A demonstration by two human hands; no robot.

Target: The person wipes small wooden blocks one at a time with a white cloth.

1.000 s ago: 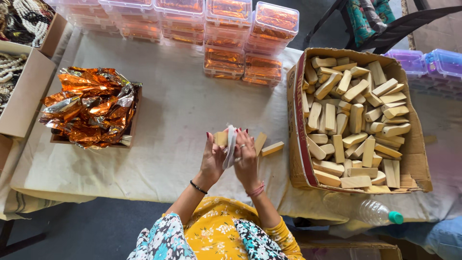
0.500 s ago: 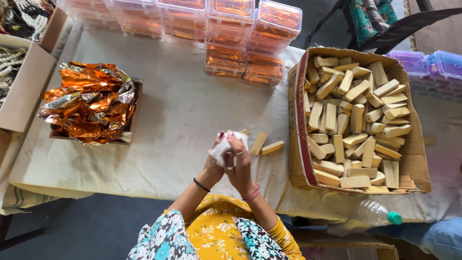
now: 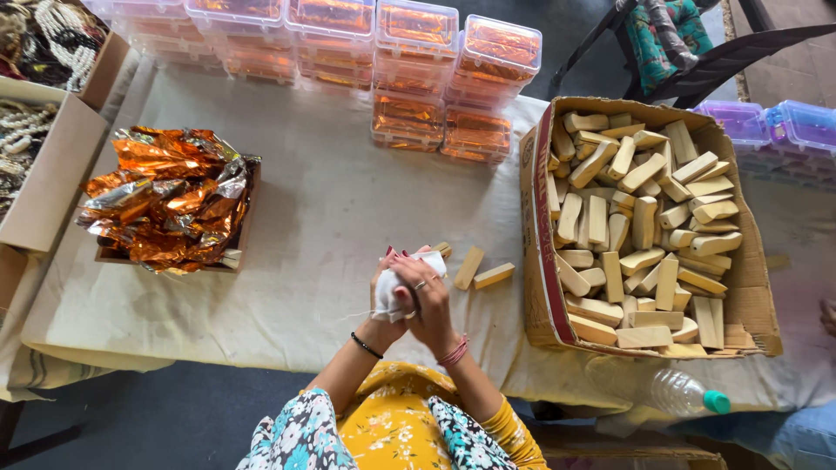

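Both hands meet over the table's front edge around a white cloth (image 3: 389, 285) that wraps a pale wooden block, whose end (image 3: 441, 249) sticks out at the top. My left hand (image 3: 381, 300) cups the cloth from below and behind. My right hand (image 3: 427, 300), with a ring, is closed over the cloth from the right. Two loose wooden blocks (image 3: 481, 270) lie on the table just right of my hands.
A cardboard box (image 3: 756, 287) full of several wooden blocks sits at the right. A low tray of orange foil sheets (image 3: 165, 196) sits at the left. Clear plastic boxes (image 3: 418, 70) with orange foil are stacked at the back. A plastic bottle (image 3: 670, 390) lies front right. Boxes of beads (image 3: 35, 130) stand far left.
My hands have closed together and drawn slightly toward me. The cloth, earlier held flat between them against the block, is now bunched around it.
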